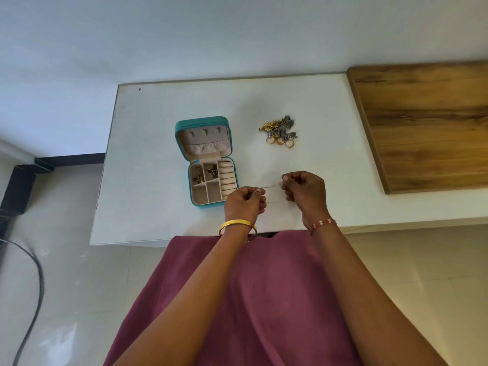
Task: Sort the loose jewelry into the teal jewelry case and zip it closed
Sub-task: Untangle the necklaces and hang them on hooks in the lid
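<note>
The teal jewelry case (203, 124) lies open on the white table (148, 154), lid propped back, beige compartments showing. A few small pieces sit in its upper left compartments. A pile of loose jewelry (280, 131), gold rings and silver pieces, lies to the right of the case. My left hand (244, 203) and my right hand (306, 192) each pinch an end of a thin chain (270, 186) stretched between them just above the table, right of the case's front corner. A small pendant hangs by my right fingertips.
A wooden board (427, 122) covers the table's right side. The table's left edge drops to a light floor where a dark cable (37, 286) runs. My maroon clothing fills the lower middle of the view.
</note>
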The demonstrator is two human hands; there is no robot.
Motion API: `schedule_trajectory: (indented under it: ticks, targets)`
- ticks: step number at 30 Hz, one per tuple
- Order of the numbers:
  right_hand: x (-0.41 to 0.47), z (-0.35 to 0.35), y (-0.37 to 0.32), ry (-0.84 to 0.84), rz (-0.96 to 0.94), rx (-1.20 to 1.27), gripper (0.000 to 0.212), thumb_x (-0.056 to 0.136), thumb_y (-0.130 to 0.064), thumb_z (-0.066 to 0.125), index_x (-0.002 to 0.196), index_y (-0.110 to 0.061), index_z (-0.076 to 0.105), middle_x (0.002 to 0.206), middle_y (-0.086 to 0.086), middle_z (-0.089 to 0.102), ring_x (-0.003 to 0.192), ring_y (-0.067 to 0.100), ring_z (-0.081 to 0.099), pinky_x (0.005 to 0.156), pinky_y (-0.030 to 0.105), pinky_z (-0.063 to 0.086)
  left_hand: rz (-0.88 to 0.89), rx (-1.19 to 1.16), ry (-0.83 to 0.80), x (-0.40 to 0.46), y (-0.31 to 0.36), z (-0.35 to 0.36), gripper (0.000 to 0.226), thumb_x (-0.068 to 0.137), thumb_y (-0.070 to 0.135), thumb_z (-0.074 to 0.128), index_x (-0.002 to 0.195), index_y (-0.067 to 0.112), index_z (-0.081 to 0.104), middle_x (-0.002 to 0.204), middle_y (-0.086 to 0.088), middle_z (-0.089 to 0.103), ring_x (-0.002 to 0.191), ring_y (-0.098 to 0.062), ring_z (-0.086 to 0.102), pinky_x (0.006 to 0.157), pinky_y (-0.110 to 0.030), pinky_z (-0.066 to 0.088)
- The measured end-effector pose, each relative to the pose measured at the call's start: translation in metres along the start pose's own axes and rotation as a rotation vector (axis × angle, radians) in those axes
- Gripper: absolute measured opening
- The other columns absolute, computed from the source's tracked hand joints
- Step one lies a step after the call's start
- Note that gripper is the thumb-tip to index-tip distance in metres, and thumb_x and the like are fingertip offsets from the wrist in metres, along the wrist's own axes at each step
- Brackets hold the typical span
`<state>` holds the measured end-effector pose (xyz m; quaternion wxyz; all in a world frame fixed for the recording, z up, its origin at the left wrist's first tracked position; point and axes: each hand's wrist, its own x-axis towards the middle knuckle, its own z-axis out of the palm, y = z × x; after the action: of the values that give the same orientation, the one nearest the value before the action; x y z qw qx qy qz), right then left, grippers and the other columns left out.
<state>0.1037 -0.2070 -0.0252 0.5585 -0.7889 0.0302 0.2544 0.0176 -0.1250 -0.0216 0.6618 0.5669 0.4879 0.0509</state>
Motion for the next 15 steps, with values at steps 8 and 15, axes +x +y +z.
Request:
schedule_trajectory:
  ticks: [8, 15]
  targets:
    - [0.011, -0.002, 0.006, 0.049, -0.155, -0.221, 0.015, 0.084, 0.004, 0.056, 0.091, -0.002, 0.069, 0.088, 0.011, 0.067, 0.069, 0.016, 0.061, 0.071, 0.022, 0.055, 0.041, 0.162, 0.063, -0.003, 0.0, 0.003, 0.027, 0.088, 0.01, 0.05, 0.112, 0.006, 0.063, 0.107, -0.015, 0.067, 0.097, -0.026, 0.063, 0.095, -0.039, 0.049]
    - [-0.012, 0.007, -0.011, 0.086, -0.383, -0.43, 0.018, 0.086, 0.0, 0.055, 0.097, -0.005, 0.069, 0.098, 0.007, 0.069, 0.076, 0.01, 0.058, 0.075, 0.019, 0.049, 0.147, 0.256, 0.071, -0.019, 0.002, -0.023, 0.032, 0.09, 0.009, 0.046, 0.119, 0.01, 0.058, 0.122, -0.009, 0.062, 0.111, -0.021, 0.057, 0.103, -0.031, 0.041]
